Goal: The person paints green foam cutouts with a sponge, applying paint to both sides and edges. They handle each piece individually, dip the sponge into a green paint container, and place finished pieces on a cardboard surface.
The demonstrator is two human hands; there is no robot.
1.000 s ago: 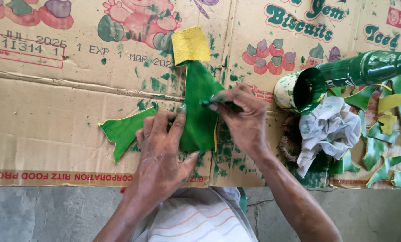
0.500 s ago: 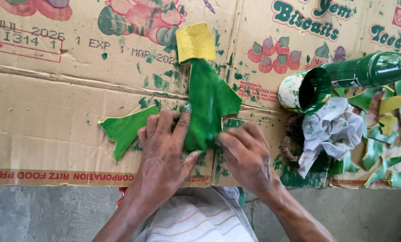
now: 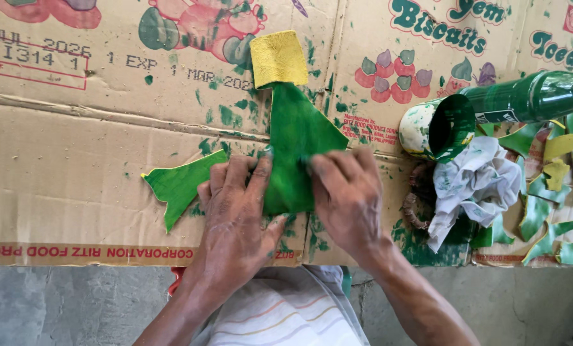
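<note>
You worked on a flattened cardboard box [image 3: 75,186] printed with pink and green pictures along its far edge and a red strip of lettering along its near edge. Your left hand [image 3: 235,205] and right hand [image 3: 344,192] pressed flat, fingers spread, on a green leaf-shaped piece [image 3: 296,138] with a yellow end, mid-box. Half a second earlier your right hand lay lower, off the piece.

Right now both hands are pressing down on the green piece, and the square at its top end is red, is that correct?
Not quite. Both the left hand and the right hand do press on the green piece, but the head view shows the square at its top end is yellow, not red.
</note>
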